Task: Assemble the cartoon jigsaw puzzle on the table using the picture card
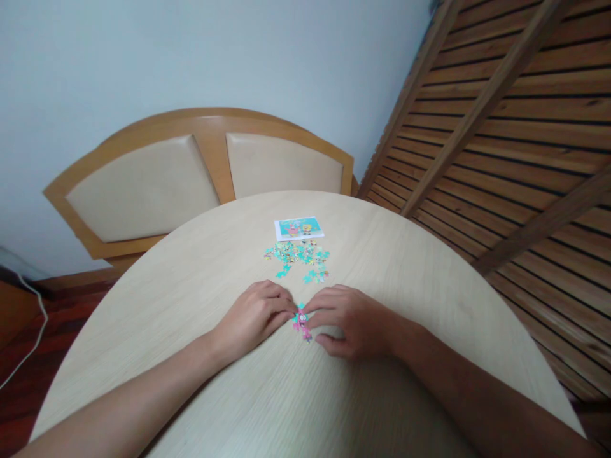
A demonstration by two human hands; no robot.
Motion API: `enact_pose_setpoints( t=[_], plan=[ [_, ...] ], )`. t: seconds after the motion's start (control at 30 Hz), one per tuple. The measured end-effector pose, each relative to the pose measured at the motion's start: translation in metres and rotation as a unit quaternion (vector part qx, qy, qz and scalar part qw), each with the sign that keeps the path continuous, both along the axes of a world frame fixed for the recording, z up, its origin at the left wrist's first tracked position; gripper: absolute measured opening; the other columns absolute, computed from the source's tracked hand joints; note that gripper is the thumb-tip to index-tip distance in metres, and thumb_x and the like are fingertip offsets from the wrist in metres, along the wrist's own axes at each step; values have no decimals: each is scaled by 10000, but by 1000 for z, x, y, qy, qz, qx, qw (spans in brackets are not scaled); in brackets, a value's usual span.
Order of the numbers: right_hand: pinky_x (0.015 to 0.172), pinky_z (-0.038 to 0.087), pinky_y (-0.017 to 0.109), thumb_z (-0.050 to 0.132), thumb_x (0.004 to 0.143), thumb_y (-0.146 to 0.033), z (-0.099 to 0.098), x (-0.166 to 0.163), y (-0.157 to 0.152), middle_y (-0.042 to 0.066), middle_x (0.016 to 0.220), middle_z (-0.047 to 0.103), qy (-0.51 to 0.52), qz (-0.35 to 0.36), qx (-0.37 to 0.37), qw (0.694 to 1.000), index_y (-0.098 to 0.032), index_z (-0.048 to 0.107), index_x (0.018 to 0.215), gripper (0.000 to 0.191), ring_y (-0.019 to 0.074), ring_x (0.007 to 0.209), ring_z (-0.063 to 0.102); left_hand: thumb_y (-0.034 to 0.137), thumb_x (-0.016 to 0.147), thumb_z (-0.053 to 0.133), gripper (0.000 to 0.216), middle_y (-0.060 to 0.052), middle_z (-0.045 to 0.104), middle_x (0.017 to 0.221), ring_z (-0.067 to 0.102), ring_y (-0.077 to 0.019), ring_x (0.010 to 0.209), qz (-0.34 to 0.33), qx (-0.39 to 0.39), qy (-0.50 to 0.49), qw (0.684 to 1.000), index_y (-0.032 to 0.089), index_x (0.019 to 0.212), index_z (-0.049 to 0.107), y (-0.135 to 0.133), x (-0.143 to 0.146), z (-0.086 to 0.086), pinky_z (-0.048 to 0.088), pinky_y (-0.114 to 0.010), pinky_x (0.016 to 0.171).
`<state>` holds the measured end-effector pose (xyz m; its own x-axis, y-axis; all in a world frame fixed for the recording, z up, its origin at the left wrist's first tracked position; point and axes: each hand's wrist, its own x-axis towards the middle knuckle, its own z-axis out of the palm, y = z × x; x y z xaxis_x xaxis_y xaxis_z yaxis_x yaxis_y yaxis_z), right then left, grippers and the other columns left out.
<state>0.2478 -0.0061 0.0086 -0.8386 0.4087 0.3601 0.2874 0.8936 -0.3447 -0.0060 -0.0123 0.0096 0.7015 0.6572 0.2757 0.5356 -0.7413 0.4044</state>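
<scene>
A small joined patch of jigsaw puzzle (301, 319), pink with a cartoon face and some turquoise, lies on the table between my hands. At its left edge is my left hand (268, 312), thumb and index finger pinched together on a puzzle piece there. My right hand (347, 321) rests at the patch's right side; its index fingertip touches the upper right edge, and the thumb is held apart lower down. Beyond my hands lies a pile of loose puzzle pieces (291, 252), mostly turquoise. Behind the pile is a reference picture (300, 228) with a pink and a yellow cartoon figure.
All of this lies on a round, light wood table (405, 267). Across it stands a wide wooden chair back (210, 146) with cream panels, near the wall. A slatted wooden screen (501, 140) leans at the right. A white cable (41, 312) hangs at the left.
</scene>
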Motion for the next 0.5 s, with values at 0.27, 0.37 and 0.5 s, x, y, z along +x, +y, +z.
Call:
enact_pose_setpoints(
  t=[0.27,0.37,0.5],
  plan=[
    [963,495,379,645,833,-234,0,0,-1,46,1145,753,1,-4,0,1000,-230,735,1028,214,206,1029,692,255,992,591,127,-52,737,1046,650,-215,1010,27,-51,-33,998,222,1046,701,1,1,-3,489,-375,944],
    [968,495,379,634,849,-235,1,0,-1,46,1145,753,-3,-3,-1,1000,-236,733,1031,208,203,1030,690,198,945,616,121,-48,741,1022,649,-220,1006,54,-83,-60,993,217,1036,693,0,2,-6,497,-390,947],
    [968,495,381,637,846,-227,2,0,0,41,1135,753,-4,-4,-2,1000,-236,727,1039,213,199,1028,689,179,902,637,134,-44,743,1027,653,-217,1007,71,-108,-89,988,220,1017,694,1,2,-8,503,-387,951]
  ],
)
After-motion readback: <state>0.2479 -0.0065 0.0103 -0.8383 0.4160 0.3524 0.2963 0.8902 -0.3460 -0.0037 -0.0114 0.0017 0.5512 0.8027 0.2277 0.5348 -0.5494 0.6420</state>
